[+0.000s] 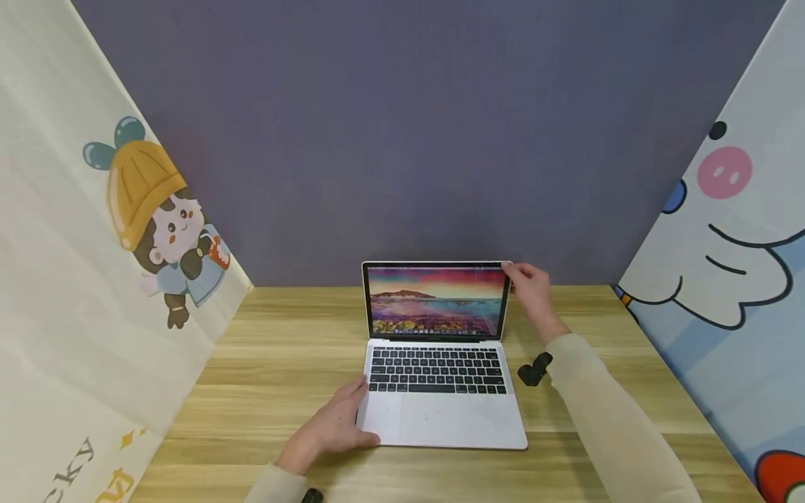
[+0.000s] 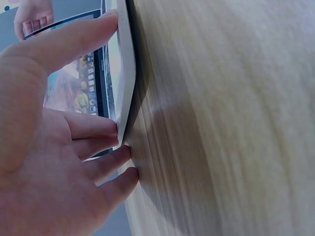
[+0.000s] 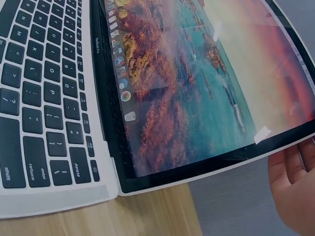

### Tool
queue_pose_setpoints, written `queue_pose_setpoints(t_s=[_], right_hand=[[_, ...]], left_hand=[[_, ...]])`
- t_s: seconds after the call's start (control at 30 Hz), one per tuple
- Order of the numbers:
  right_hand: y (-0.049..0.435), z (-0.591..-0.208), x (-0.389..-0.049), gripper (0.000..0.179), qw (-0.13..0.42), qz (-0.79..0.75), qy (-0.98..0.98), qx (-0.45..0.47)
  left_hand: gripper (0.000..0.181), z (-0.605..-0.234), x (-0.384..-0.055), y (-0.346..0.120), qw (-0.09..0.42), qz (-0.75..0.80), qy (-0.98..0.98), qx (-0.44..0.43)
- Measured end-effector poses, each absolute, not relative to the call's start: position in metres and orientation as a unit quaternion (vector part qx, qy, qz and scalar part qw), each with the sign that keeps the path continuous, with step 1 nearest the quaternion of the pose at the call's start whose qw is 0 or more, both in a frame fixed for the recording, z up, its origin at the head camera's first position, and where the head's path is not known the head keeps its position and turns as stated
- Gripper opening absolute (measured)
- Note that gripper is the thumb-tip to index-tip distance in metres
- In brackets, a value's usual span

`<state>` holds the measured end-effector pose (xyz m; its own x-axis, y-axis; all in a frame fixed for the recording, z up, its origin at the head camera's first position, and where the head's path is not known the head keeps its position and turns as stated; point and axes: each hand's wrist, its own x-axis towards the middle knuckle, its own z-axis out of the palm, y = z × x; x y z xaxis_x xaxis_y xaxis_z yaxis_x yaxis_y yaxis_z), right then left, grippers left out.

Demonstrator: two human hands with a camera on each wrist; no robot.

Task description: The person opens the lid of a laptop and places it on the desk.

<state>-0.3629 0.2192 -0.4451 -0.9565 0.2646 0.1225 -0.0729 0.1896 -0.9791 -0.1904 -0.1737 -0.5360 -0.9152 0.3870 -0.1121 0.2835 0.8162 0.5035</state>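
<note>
A silver laptop [image 1: 440, 423] lies unfolded on the wooden table, its screen [image 3: 172, 88] lit with a colourful seaside picture and a row of icons. At the base's front left corner, my left hand [image 1: 336, 423] holds the edge. Its thumb [image 2: 83, 37] reaches the front edge, while the other fingers lie along the left side, the lower ones touching the tabletop. My right hand [image 1: 531, 286] pinches the lid's upper right corner, thumb on the front, other fingers behind it and partly hidden. Black keys [image 3: 42, 73] cover the rear part of the base.
The wooden table [image 1: 302, 356] runs back to a grey-purple panel [image 1: 428, 126]. White side panels with cartoon prints stand left [image 1: 56, 244] and right [image 1: 742, 279]. A black device [image 1: 534, 369] sits at the right sleeve's cuff.
</note>
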Motion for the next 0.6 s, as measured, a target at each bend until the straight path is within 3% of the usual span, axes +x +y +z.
queue_pose_setpoints(t_s=[0.33,0.6], right_hand=[[0.226,-0.464,-0.364,0.033,0.11,0.72,-0.68,-0.086],[0.226,-0.49,-0.362,0.023,0.162,0.662,-0.724,-0.102]], left_hand=[[0.109,-0.536,-0.19,-0.173,0.105,0.251,0.946,0.178],[0.109,-0.535,-0.187,-0.173,0.105,0.25,0.946,0.176]])
